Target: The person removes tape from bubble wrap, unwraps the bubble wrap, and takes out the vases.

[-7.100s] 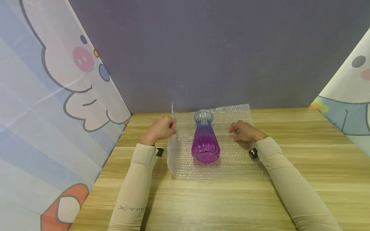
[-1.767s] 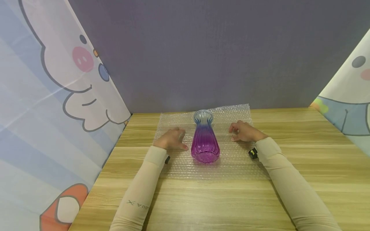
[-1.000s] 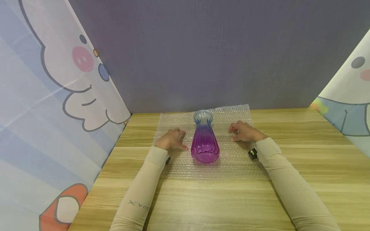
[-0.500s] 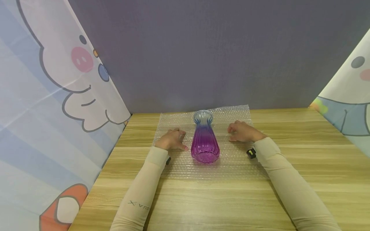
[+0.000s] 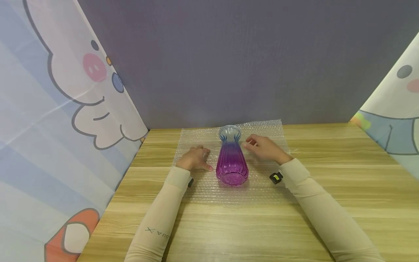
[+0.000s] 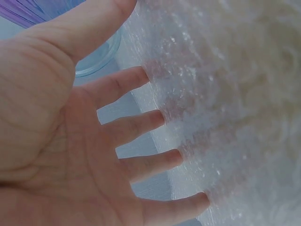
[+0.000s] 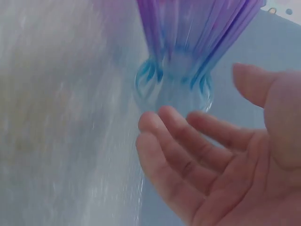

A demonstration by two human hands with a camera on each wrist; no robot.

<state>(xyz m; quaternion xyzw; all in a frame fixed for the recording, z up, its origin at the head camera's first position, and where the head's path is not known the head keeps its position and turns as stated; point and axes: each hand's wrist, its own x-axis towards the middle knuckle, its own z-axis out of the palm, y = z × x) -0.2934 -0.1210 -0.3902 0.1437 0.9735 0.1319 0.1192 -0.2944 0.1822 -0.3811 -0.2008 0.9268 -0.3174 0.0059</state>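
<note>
A fluted glass vase (image 5: 232,160), purple at its base and blue toward its mouth, lies on its side on a sheet of clear bubble wrap (image 5: 258,189). Its mouth points at the back wall. To its left, my left hand (image 5: 194,158) spreads its fingers, with the fingertips (image 6: 200,200) on the bubble wrap. My right hand (image 5: 263,147) hovers at the right of the vase's neck, its fingers loosely bent and holding nothing. In the right wrist view those fingers overlap the blue mouth of the vase (image 7: 174,84).
The wood-grain table (image 5: 248,233) extends in front of the wrap and to both sides. A dark grey wall (image 5: 242,65) rises right behind it. Cartoon-printed sheets flank it left (image 5: 59,138) and right (image 5: 402,120).
About seven seconds ago my left hand held up the wrap's left edge; that edge now lies flat and the hand rests nearer the vase. My right hand has just shifted left toward the neck.
</note>
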